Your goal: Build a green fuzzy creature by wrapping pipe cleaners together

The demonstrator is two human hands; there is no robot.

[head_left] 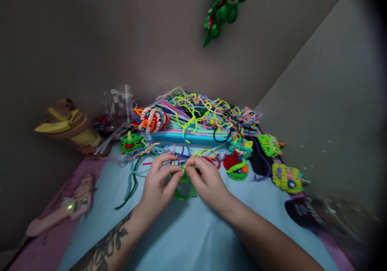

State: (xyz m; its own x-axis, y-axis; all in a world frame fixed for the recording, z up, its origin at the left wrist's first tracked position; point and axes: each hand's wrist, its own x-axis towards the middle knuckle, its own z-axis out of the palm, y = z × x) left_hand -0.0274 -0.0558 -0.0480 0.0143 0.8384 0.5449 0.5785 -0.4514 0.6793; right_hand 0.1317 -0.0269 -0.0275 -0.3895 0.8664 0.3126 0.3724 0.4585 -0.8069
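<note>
Two hands, the left (160, 182) and the right (210, 182), nearly meet at the fingertips, both pinched on one green stem (192, 190) whose loop hangs at the middle of the tabletop (181, 238). The tabletop is blue with purple along both side edges, set in a corner, grey walls (151, 41) behind and at right. Its widest plain stretch runs between the forearms toward the person; beyond the fingertips, one blue tray (190, 138) and a tangled pile (199, 115) crowd the far edge. At least six fuzzy figures (287, 178) show: two left, four right. One glue gun (68, 212) and one brown-and-yellow pot (81, 132) stand left; one blurred container (338, 214) lies right. One green garland (225, 11) hangs above.
</note>
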